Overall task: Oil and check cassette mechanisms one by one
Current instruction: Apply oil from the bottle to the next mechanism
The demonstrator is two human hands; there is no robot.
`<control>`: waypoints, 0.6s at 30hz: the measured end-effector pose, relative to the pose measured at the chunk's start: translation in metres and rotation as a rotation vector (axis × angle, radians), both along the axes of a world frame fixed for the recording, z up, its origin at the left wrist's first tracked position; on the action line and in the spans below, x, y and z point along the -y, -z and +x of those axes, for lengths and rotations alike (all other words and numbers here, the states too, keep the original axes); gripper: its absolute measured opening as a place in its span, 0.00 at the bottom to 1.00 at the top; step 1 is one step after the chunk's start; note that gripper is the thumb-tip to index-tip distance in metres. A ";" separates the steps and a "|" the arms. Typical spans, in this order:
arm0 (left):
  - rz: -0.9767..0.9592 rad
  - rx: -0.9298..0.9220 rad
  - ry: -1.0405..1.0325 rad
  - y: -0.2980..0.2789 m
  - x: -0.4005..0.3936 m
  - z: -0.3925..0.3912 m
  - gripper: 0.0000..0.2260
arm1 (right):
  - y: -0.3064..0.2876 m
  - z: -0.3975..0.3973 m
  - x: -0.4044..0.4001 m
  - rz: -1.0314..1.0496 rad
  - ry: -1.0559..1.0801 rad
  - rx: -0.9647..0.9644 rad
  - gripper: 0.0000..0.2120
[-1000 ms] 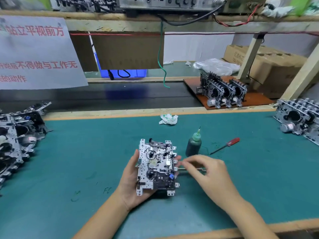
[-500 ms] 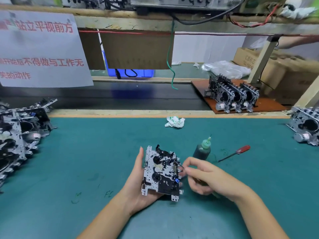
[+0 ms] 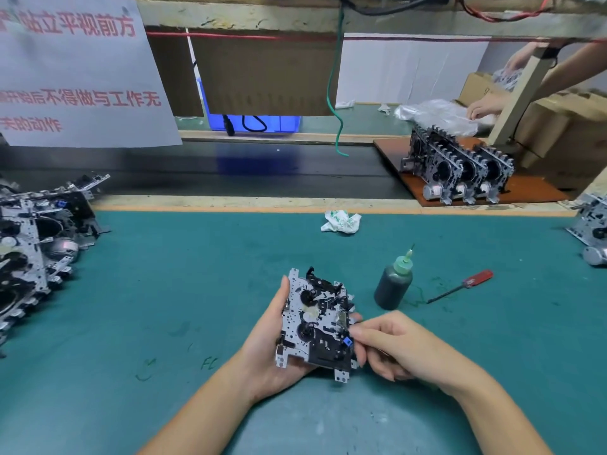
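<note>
Over the teal bench mat (image 3: 164, 290), a silver perforated metal cassette mechanism (image 3: 315, 323) with black gears and plastic parts sits tilted up in the left hand (image 3: 266, 349). Palm underneath, thumb along the left edge, fingers curled round the back: that hand has it firmly held. Two black reel hubs show on the plate, a pale disc between them, a dark block at the lower right and a small blue part at the right edge.

The right hand (image 3: 394, 346) is tight against that right edge, fingertips (image 3: 356, 333) bunched in a pinch right by the blue part. Whether they hold a tool, I can't make out from here.

Just beyond the hands stands a dark squeeze bottle with a green needle-tip cap (image 3: 394, 284), upright on the mat. To its right lies a slim red-handled screwdriver (image 3: 460, 287). Further back, a crumpled white-and-green wrapper (image 3: 340, 221). On the left, a heap of more metal mechanisms (image 3: 33, 244); another few at the far right edge (image 3: 591, 231). On a brown board (image 3: 532, 192) across the dark conveyor belt (image 3: 230, 172), three mechanisms (image 3: 460, 169) stand upright in a row. A white sign with red characters (image 3: 75, 70) hangs at upper left.
</note>
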State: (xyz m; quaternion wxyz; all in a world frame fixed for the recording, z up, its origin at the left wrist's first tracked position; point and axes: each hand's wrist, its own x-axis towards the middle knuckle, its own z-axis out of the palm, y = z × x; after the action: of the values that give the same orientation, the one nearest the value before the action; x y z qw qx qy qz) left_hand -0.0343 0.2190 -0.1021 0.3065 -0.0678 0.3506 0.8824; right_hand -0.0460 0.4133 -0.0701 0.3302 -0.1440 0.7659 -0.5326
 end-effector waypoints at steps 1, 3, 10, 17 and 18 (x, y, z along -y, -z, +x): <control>0.005 -0.001 0.004 -0.001 0.000 0.000 0.37 | 0.000 0.000 0.000 0.002 -0.006 0.007 0.19; 0.015 0.000 0.014 -0.001 0.000 0.000 0.36 | 0.000 0.001 -0.001 -0.031 -0.028 0.066 0.17; 0.006 0.000 0.040 -0.003 -0.001 0.000 0.36 | -0.004 0.004 0.001 0.059 -0.050 0.058 0.20; -0.040 -0.007 0.034 -0.004 -0.001 0.001 0.36 | -0.004 0.010 0.003 0.108 0.005 0.050 0.27; -0.043 -0.007 0.031 -0.005 -0.002 0.001 0.36 | -0.005 0.010 0.003 0.106 0.003 0.054 0.27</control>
State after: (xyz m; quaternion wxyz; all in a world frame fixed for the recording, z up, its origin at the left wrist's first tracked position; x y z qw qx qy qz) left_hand -0.0335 0.2207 -0.0973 0.3176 -0.0658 0.3717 0.8699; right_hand -0.0358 0.4107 -0.0649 0.3569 -0.1106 0.7842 -0.4954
